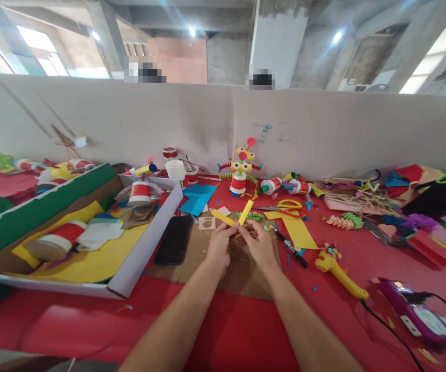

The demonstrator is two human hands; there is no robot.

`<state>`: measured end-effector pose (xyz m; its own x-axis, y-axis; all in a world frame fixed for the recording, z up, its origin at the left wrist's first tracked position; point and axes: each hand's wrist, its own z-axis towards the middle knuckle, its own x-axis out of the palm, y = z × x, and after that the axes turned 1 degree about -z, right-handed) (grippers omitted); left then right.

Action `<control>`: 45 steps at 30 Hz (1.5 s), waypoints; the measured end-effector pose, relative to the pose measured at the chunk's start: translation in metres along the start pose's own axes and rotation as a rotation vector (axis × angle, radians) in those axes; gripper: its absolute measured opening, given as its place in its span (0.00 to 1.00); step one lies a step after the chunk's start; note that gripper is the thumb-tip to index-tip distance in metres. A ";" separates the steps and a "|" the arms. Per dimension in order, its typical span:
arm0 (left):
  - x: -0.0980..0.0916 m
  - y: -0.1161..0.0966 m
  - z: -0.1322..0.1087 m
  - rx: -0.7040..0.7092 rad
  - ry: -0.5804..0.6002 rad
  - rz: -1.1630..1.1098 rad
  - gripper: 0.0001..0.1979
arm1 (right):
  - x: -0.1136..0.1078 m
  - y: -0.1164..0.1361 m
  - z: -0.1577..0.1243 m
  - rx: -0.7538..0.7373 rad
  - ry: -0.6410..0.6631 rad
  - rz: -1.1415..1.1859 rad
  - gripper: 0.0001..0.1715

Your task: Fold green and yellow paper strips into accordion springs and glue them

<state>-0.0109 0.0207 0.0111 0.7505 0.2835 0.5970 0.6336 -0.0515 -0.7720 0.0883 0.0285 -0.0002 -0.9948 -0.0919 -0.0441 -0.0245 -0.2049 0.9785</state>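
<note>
Two yellow paper strips (245, 212) meet in a V between my hands, their free ends pointing away from me. My left hand (222, 242) pinches the joined end from the left. From the other side, my right hand (257, 240) grips the same spot with its fingertips. Both hands are over a brown cardboard sheet (203, 263) on the red table. Just beyond them lies a green pleated paper strip (252, 216). A paper-cup figure (239, 181) with yellow eye bands and folded arms stands upright against the partition.
A box (145, 243) with paper and cups stands left, beside a black phone (173, 240). To the right lie yellow scissors (289, 206), a yellow glue gun (341, 271) with a cord, a purple power strip (420, 312) and a black bottle (435, 199). A partition (149, 119) rises behind.
</note>
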 end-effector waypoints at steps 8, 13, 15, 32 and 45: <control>-0.002 0.002 0.000 -0.008 0.001 0.031 0.13 | 0.001 -0.010 0.002 0.024 -0.107 0.028 0.14; -0.003 0.006 0.001 0.065 -0.084 0.119 0.13 | 0.003 -0.013 0.001 0.076 -0.099 0.150 0.13; -0.003 0.005 0.001 0.081 -0.090 0.109 0.12 | 0.004 -0.010 0.000 0.091 -0.091 0.190 0.14; -0.006 -0.003 0.010 -0.054 -0.074 0.085 0.13 | 0.000 -0.004 0.002 0.138 -0.101 0.256 0.11; -0.003 -0.005 0.005 -0.033 0.070 0.113 0.14 | -0.005 -0.006 0.001 0.088 -0.100 0.154 0.12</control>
<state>-0.0172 0.0251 0.0123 0.8281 0.2065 0.5211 0.5490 -0.1111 -0.8284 0.0938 0.0311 -0.0058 -0.9922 -0.0177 0.1237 0.1249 -0.1096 0.9861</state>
